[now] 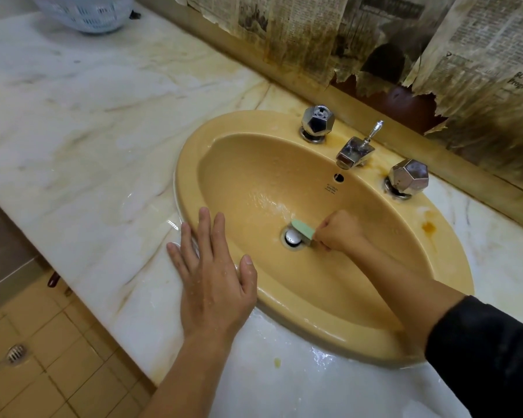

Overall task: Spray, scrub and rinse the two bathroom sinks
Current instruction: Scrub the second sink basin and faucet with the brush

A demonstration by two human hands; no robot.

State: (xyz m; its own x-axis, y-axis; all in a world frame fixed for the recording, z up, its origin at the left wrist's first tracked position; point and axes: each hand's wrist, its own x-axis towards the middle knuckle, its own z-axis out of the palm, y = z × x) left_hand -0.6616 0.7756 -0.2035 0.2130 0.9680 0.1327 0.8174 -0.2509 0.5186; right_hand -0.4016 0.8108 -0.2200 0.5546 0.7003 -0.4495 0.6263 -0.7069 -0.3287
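You are in a worn home bathroom: a yellow sink (323,206) with chrome taps (355,152) sits in a marble counter (88,116), tiled floor (43,357) with a drain (15,353) below, and what looks like old newspaper (405,40) peeling off the wall.

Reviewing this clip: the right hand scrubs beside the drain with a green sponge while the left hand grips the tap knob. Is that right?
Not quite. In the head view the left hand lies flat on the sink rim and counter, not on a knob. The right hand does hold the green sponge beside the drain.
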